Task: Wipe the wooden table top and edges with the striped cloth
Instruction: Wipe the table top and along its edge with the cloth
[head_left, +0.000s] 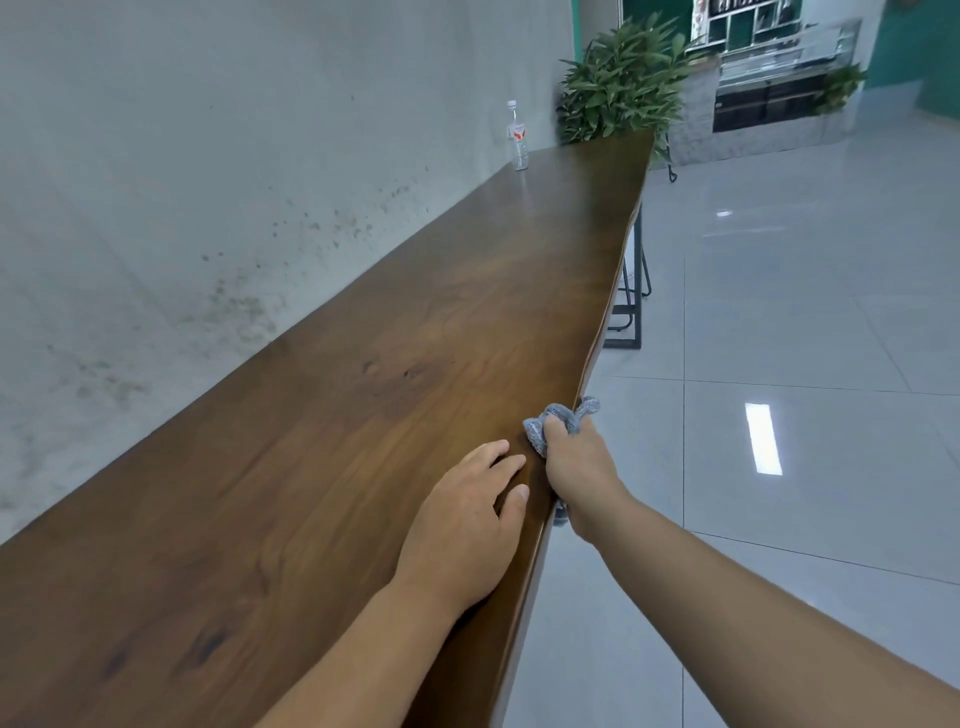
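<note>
A long dark wooden table (363, 405) runs from the near left to the far right along a grey wall. My right hand (574, 467) grips a bunched grey-blue striped cloth (558, 418) wrapped over the table's right edge, thumb on top and fingers hidden below the edge. A bit of cloth also hangs under my wrist. My left hand (467, 519) rests flat on the table top just left of it, fingers straight and spread.
A clear plastic water bottle (518, 136) stands at the far end near the wall. A leafy green plant (623, 83) rises past the table's far end. Black metal table legs (631, 291) stand on the glossy white tiled floor (779, 322) to the right.
</note>
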